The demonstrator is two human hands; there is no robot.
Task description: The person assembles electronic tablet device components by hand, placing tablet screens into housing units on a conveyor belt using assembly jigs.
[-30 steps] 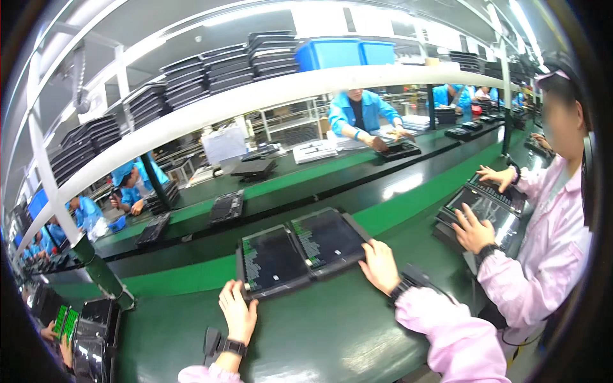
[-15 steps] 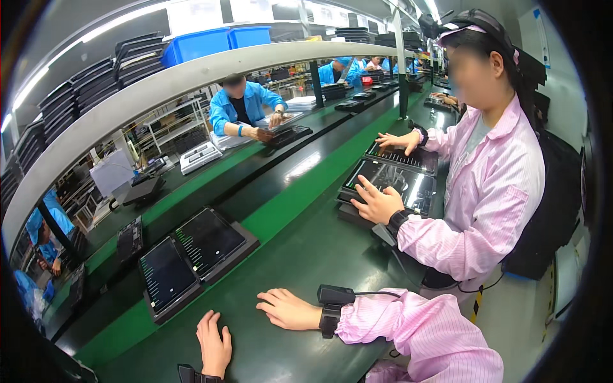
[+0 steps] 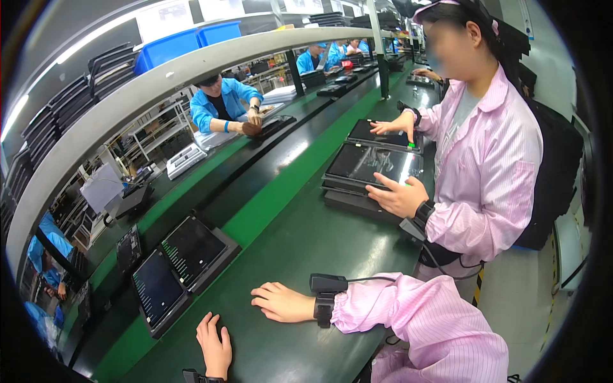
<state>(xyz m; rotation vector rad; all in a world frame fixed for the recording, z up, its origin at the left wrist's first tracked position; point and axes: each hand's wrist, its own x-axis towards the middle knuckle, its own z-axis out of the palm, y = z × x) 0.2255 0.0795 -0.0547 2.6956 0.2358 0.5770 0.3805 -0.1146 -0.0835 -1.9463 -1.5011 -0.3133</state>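
My left hand (image 3: 215, 346) rests on the dark green bench top (image 3: 274, 255) at the lower edge, fingers stretched out and holding nothing. Beside it on the right, my right hand (image 3: 283, 302) lies flat with its fingers slightly spread, also holding nothing. Past my left hand, two tablets sit side by side in black trays: a nearer tablet (image 3: 157, 287) and a farther tablet (image 3: 193, 251). Both have dark lit screens with rows of short bars along one edge. Neither of my hands touches them. A black strapped device (image 3: 324, 300) circles my right wrist.
At my right a co-worker in a pink striped jacket (image 3: 491, 153) holds both hands over two tablets (image 3: 373, 163) on black trays. Across the line, a person in blue (image 3: 220, 105) handles a dark panel. A grey rail (image 3: 211, 67) carries blue bins (image 3: 172, 50) and stacked black trays.
The whole view has shifted slightly. The co-worker's nearer hand has moved toward the tablet's near edge, and the tablets' bar patterns there have given way to darker screens. My hands stay nearly still.
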